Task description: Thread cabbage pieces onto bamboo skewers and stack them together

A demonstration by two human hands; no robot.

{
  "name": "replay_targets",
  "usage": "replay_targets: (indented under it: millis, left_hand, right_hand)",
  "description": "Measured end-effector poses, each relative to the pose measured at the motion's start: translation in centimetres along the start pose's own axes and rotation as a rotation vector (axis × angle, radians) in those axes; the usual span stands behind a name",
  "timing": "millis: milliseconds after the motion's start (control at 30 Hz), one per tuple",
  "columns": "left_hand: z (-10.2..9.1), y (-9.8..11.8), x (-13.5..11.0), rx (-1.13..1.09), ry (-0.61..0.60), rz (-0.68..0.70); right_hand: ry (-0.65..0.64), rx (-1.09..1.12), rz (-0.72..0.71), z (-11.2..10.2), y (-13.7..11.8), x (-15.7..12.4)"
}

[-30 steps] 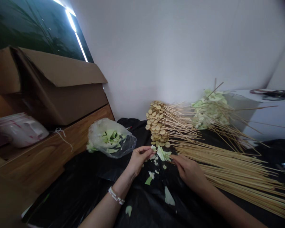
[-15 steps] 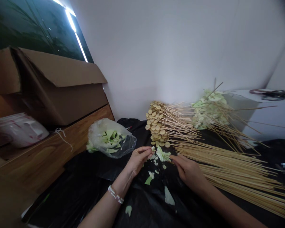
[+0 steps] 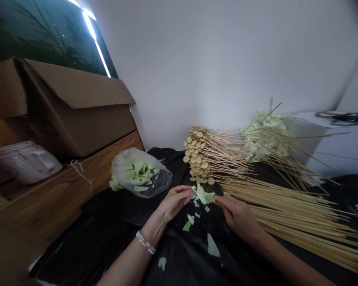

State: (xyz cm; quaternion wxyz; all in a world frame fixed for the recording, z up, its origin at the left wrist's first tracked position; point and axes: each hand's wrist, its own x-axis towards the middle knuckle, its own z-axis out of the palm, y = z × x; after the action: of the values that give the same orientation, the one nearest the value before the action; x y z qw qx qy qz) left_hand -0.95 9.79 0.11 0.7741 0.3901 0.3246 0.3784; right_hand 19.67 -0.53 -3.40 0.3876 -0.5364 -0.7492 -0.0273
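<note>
Pinching pale, ragged cabbage leaf (image 3: 203, 195)

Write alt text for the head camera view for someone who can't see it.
A person's left hand and right hand handle pale green vegetable pieces over a black plastic sheet. Nearby lie bare wooden skewers, skewered round tan slices, skewered greens, and a clear plastic bag of greens.

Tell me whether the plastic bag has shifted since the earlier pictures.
No: the plastic bag lies where it did, left of the skewered round slices.
</note>
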Motion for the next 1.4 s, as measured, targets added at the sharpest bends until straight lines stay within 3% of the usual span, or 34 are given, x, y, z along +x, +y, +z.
replay_targets:
  millis: [600, 933, 1000, 1167, 1400]
  left_hand:
    - [0.8, 0.2, -0.8, 0.089, -0.048, 0.005]
    - [0.7, -0.7, -0.5, 0.245, -0.032, 0.066]
    - [0.4, -0.3, -0.3, 0.334, 0.0, 0.149]
    - [-1.3, 1.6, 0.5, 0.605, 0.214, 0.434]
    - [-2.0, 1.4, 0.2, 1.441, 0.231, 0.611]
  right_hand:
    - [0.008, 0.069, -0.003, 0.0, -0.8, 0.2]
    - [-0.017, 0.075, -0.025, -0.1, -0.9, 0.3]
    - [0.006, 0.051, -0.005, -0.1, -0.7, 0.3]
    - [0.092, -0.034, 0.075, -0.4, 0.2, 0.3]
    - [0.057, -0.046, 0.05, -0.1, 0.8, 0.0]
